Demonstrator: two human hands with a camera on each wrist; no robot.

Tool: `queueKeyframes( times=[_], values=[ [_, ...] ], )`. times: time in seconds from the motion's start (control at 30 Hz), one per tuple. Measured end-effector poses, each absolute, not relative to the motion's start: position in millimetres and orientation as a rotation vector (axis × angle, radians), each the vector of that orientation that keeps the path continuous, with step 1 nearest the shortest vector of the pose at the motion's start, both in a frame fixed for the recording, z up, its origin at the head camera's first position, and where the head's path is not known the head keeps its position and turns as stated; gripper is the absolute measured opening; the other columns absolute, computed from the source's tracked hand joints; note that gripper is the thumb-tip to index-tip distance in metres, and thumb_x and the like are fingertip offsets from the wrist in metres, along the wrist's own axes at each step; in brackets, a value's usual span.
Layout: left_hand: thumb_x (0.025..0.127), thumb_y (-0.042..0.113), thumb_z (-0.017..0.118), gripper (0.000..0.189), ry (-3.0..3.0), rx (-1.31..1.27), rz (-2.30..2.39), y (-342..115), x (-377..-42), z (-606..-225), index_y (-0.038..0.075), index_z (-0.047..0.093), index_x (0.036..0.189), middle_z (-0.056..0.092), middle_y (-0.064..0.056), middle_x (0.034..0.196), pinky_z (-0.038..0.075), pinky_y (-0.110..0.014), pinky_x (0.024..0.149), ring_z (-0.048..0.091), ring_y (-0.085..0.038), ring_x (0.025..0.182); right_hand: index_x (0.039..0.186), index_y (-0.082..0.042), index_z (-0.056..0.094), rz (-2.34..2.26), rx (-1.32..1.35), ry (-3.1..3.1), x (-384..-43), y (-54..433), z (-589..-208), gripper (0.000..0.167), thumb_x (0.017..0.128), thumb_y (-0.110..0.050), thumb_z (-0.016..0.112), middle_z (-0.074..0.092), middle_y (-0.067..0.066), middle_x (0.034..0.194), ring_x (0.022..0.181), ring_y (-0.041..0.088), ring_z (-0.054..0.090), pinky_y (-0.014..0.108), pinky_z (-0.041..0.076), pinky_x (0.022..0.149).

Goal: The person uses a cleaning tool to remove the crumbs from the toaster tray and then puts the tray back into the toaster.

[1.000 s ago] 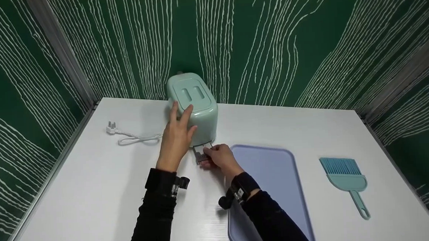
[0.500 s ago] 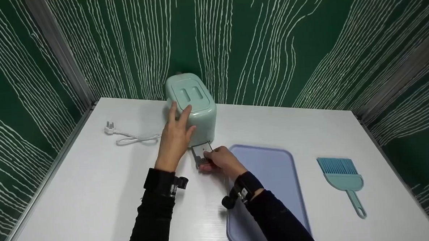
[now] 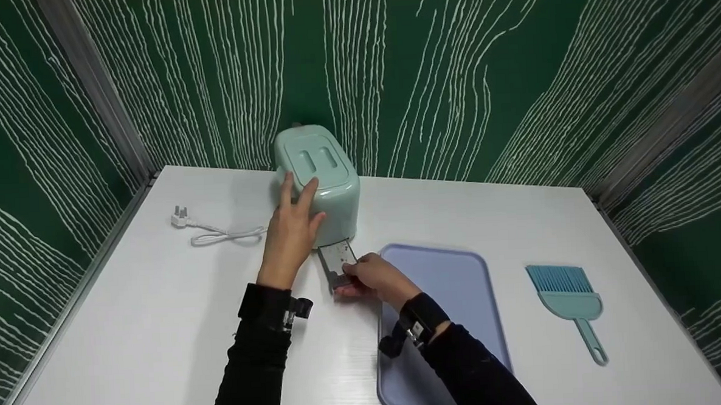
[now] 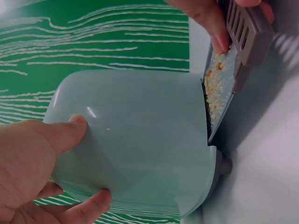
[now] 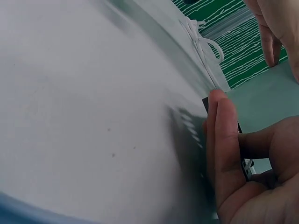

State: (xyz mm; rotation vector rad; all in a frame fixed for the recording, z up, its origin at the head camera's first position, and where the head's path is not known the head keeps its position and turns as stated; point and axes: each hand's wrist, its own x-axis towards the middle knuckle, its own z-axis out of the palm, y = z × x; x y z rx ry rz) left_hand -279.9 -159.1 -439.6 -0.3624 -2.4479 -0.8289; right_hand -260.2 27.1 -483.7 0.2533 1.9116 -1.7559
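Observation:
A mint-green toaster [image 3: 339,209] stands near the back wall, its top covered by a lid with two oblong recesses. My left hand [image 3: 288,239] rests on its near left side, fingers spread and fairly straight against the shell. From the bottom of its near end a grey crumb tray [image 3: 337,256] sticks out. My right hand [image 3: 383,277] pinches the tray's outer end, thumb above and fingers below. In the left wrist view, yellowish crumbs [image 4: 215,93] cover the tray. Its inner end is hidden inside the toaster. The right wrist view shows the right-hand fingers [image 5: 226,140] beneath the tray.
A lavender tray [image 3: 436,266] lies under the right forearm. Farther right is a teal hand brush [image 3: 568,300]. Left of the toaster lies a bundled white power cord [image 3: 219,233] with its plug. Green walls enclose the white table [image 3: 159,333] at the back and sides.
The crumb tray has slid farther out of the toaster, towards the person, with my right hand gripping it. My left hand stays on the toaster. The whole view has shifted slightly.

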Motion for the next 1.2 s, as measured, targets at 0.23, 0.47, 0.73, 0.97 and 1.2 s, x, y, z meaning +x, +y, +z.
queueKeyframes(
  times=[0.23,0.47,0.73,0.97,1.2],
  values=[
    [0.101,0.019,0.077,0.063,-2.437,-0.368,-0.83,-159,-281,-440,0.013,0.049,0.157,0.03,-0.034,0.168,0.062,-0.061,0.094,0.069,-0.056,0.116,0.123,0.005,0.052,-1.767,0.251,1.876,-255,32,-483,0.021,0.11,-0.011,0.059,0.067,0.012,0.091,0.068,0.015,0.073,0.023,0.065,0.068],
    [0.101,0.018,0.077,0.063,-2.42,-0.368,-0.832,-159,-282,-441,0.013,0.05,0.157,0.031,-0.034,0.168,0.062,-0.06,0.093,0.069,-0.056,0.114,0.129,0.007,0.05,-1.758,0.247,1.867,-251,35,-484,0.026,0.111,-0.011,0.056,0.068,0.013,0.091,0.067,0.014,0.071,0.021,0.064,0.065],
    [0.101,0.018,0.076,0.063,-2.425,-0.371,-0.835,-158,-281,-440,0.013,0.049,0.157,0.03,-0.034,0.168,0.062,-0.061,0.093,0.069,-0.055,0.116,0.13,0.008,0.05,-1.764,0.211,1.827,-245,40,-484,0.026,0.113,-0.011,0.053,0.069,0.014,0.093,0.07,0.016,0.073,0.022,0.064,0.067],
    [0.102,0.02,0.076,0.063,-2.465,-0.354,-0.831,-159,-281,-439,0.014,0.048,0.159,0.029,-0.032,0.169,0.061,-0.06,0.094,0.068,-0.053,0.119,0.125,0.007,0.05,-1.77,0.156,1.796,-241,43,-484,0.021,0.114,-0.01,0.049,0.069,0.014,0.091,0.068,0.014,0.074,0.022,0.064,0.066],
    [0.102,0.02,0.075,0.063,-2.48,-0.348,-0.85,-159,-281,-438,0.015,0.048,0.159,0.028,-0.032,0.171,0.062,-0.059,0.094,0.068,-0.052,0.119,0.131,0.007,0.049,-1.752,0.192,1.808,-236,48,-484,0.026,0.114,-0.011,0.051,0.067,0.015,0.095,0.07,0.015,0.073,0.022,0.064,0.067]
  ],
)
